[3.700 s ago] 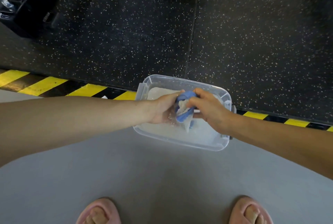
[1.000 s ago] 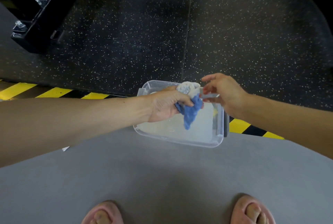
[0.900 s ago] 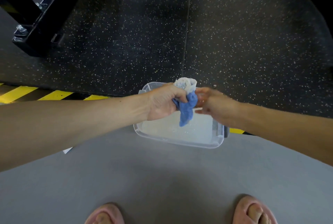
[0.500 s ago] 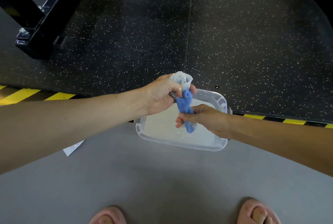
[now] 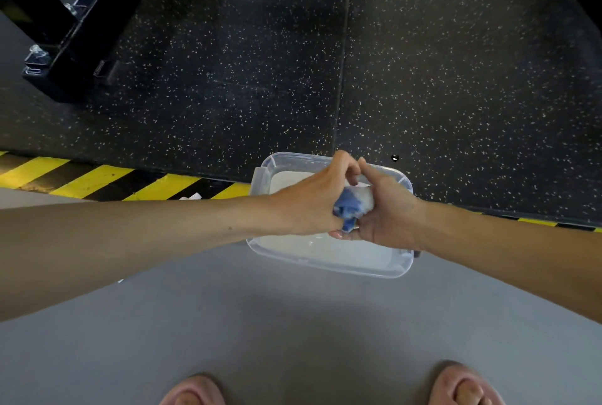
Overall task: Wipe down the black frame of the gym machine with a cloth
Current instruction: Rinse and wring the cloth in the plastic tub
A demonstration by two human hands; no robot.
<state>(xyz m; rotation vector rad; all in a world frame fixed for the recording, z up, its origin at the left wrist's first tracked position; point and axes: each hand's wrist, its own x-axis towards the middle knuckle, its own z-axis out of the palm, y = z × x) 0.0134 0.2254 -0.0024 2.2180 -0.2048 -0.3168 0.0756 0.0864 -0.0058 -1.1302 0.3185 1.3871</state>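
Observation:
A blue and white cloth [image 5: 353, 205] is bunched between my two hands above a clear plastic tub [image 5: 329, 261] of cloudy water on the floor. My left hand [image 5: 309, 199] grips the cloth from the left. My right hand [image 5: 386, 209] grips it from the right, the two hands pressed together around it. Only a small part of the cloth shows between the fingers. The black frame of the gym machine [image 5: 81, 36] stands at the upper left, its foot bolted to the speckled mat, well away from both hands.
Black speckled rubber matting [image 5: 423, 62] fills the upper half, edged by a yellow and black hazard stripe [image 5: 97, 179]. Grey floor [image 5: 293, 323] lies below. My two feet in pink sandals [image 5: 462, 385] show at the bottom edge. A small dark object [image 5: 394, 158] lies on the mat.
My right hand came back to the cloth and closed on it; both hands now squeeze it bunched together, lower over the tub. The hanging blue end is now tucked between the hands.

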